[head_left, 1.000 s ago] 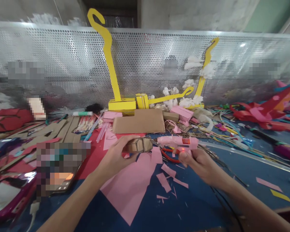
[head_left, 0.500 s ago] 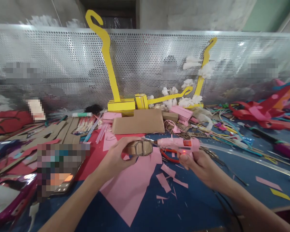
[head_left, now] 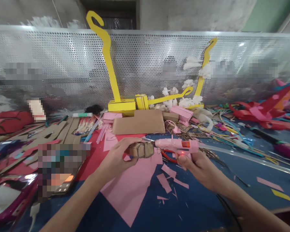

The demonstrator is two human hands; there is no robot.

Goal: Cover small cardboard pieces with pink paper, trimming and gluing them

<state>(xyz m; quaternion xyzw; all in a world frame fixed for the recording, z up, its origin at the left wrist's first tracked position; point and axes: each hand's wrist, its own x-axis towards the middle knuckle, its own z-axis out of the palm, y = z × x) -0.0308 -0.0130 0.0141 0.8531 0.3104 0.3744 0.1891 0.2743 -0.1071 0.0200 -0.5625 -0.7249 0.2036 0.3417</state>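
My left hand (head_left: 116, 158) is closed around a small brown cardboard piece (head_left: 142, 149) made of folded facets, held above a pink paper sheet (head_left: 132, 183). My right hand (head_left: 200, 167) grips a pink hot glue gun (head_left: 177, 145) whose red light glows near my fingers. The gun's nozzle points left and touches the right end of the cardboard piece. A black cord runs back along my right forearm.
Pink paper scraps (head_left: 169, 178) litter the blue table. A phone (head_left: 60, 180) lies at left, red-handled scissors (head_left: 168, 156) lie under the gun. Behind stand a brown cardboard block (head_left: 139, 122), yellow cardboard shapes (head_left: 118, 103) with cotton, and a perforated metal screen (head_left: 62, 64). Coloured strips (head_left: 256, 116) pile at right.
The glue gun's nozzle has moved slightly left and now meets the cardboard piece. Both hands otherwise stay in nearly the same place.
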